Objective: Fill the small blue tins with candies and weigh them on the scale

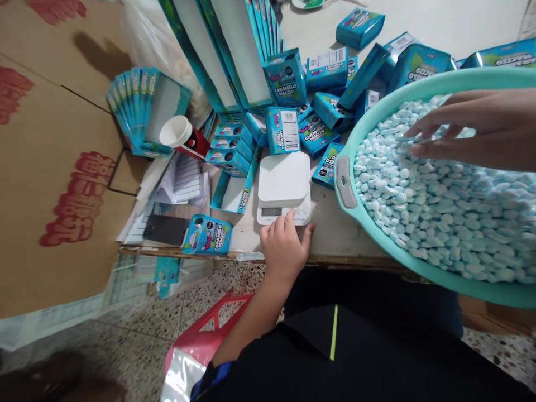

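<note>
My left hand (pixel 285 245) rests at the table's front edge, one finger stretched out onto the button panel of a small white kitchen scale (pixel 283 187), the other fingers curled. Nothing lies on the scale's platform. My right hand (pixel 473 131) reaches in from the right over a large teal basin (pixel 347 184) full of pale blue wrapped candies (pixel 439 206). Its fingers lie flat and spread on the candies. Several blue "Caramelo Macizo" boxes (pixel 282 129) stand and lie just behind the scale.
Stacks of flat blue cartons (pixel 142 109) lean at the left and back. A red-and-white paper cup (pixel 184 137), papers, a dark phone (pixel 165 229) and one lying box (pixel 208 234) fill the table's left end. Big brown cardboard (pixel 54 167) stands left; a red bag (pixel 209 329) sits on the floor.
</note>
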A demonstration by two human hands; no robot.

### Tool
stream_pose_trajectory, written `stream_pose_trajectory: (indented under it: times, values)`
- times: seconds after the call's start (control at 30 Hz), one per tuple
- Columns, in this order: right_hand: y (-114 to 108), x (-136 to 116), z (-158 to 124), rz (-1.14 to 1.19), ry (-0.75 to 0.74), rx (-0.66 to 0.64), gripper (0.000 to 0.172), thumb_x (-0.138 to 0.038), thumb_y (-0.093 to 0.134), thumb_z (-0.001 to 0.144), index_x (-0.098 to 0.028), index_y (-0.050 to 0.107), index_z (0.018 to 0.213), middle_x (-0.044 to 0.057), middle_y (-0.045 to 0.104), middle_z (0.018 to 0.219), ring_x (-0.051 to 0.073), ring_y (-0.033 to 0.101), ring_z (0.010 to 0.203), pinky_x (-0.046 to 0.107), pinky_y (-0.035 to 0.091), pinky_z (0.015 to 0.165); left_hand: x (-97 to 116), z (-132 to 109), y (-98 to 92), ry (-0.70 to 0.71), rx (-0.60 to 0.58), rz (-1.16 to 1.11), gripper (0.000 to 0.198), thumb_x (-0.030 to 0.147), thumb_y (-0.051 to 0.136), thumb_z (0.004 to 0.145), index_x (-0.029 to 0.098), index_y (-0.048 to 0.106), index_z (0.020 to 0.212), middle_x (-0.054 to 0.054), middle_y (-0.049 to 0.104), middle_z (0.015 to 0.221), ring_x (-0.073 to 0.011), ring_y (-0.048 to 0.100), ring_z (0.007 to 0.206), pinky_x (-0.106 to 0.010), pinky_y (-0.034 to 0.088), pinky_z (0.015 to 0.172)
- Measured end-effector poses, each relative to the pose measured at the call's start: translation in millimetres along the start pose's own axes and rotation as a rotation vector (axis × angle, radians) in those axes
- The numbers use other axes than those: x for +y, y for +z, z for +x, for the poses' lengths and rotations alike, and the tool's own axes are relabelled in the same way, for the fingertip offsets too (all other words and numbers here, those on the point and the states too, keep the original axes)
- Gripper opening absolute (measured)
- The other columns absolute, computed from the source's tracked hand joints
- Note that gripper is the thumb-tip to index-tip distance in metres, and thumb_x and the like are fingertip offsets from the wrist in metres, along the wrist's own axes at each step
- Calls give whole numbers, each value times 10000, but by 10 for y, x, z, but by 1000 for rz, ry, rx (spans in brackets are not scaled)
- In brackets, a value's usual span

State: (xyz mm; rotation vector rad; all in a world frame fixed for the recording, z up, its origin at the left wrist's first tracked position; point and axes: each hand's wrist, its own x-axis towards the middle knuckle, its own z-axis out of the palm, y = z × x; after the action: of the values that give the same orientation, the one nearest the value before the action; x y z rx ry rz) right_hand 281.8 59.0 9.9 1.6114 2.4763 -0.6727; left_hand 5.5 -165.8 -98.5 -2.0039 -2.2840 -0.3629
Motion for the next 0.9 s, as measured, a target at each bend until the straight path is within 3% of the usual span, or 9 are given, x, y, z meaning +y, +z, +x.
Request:
stream_pose_trajectory:
  times: [0.27,0.53,0.7,0.9]
  values:
    - [-6,-14,-41,13,-24,23,770,-872,418,643,-301,686,1084,118,672,1151,309,641,947,507,499,796,-37,-49,22,30,122,-84,402,422,495,1064,142,674,1290,-61,706,829,-226,654,819,-397,411,867]
    - [71,182,32,-11,-60,42,711,-893,439,691,-372,685,1108,71,674,1163,282,650,899,514,532,774,-7,-25,37,18,64,-17,453,433,505,1053,94,661,1310,-115,742,915,-244,669,830,-418,419,848]
    - [67,86,-14,12,-100,92,591,-731,394,772,-331,682,1098,97,659,1214,318,642,1021,550,522,915,-19,-2,50,23,38,-9,452,420,490,1062,78,662,1302,-128,761,917,-263,701,854,-421,422,831]
    - [102,110,44,47,-89,77,542,-712,495,786,-307,712,1074,99,690,1152,328,661,1006,561,527,946,-51,-26,61,64,88,-119,349,263,428,1073,122,713,1216,-120,801,1015,-228,733,914,-400,457,852]
